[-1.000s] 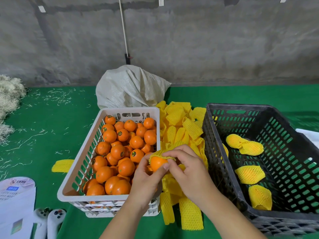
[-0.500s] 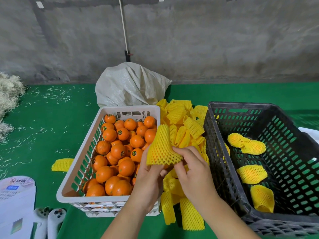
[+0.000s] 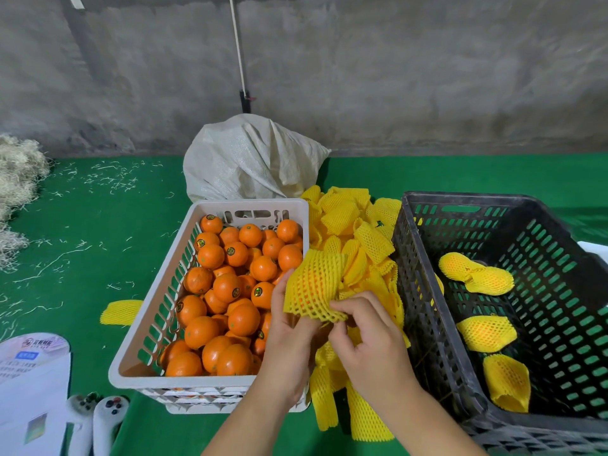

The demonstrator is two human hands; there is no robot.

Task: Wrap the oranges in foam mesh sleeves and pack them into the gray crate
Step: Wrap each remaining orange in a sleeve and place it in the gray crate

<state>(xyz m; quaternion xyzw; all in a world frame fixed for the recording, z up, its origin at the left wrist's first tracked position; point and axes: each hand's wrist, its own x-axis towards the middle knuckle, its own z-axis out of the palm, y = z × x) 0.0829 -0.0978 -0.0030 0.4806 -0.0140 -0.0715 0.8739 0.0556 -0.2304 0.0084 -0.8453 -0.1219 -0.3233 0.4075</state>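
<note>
Between the two crates I hold an orange inside a yellow foam mesh sleeve point(image 3: 312, 287). My left hand point(image 3: 289, 337) grips it from below and from the left. My right hand point(image 3: 368, 337) pinches the sleeve's lower edge with curled fingers. The orange shows only as a glow through the mesh. A white crate point(image 3: 154, 324) on the left is full of bare oranges point(image 3: 227, 287). The gray crate point(image 3: 424, 291) on the right holds several wrapped oranges point(image 3: 477, 274). A heap of loose sleeves point(image 3: 355, 225) lies between the crates.
A white woven sack point(image 3: 253, 159) stands behind the white crate. One stray sleeve point(image 3: 121, 312) lies on the green mat to the left. Two white controllers point(image 3: 98, 419) and a printed sheet point(image 3: 29, 383) lie at the bottom left. Straw point(image 3: 16, 179) is piled at far left.
A second ago the orange was half bare with the sleeve only over its top. The sleeve has since been pulled over it, and my right hand has shifted to the sleeve's lower edge.
</note>
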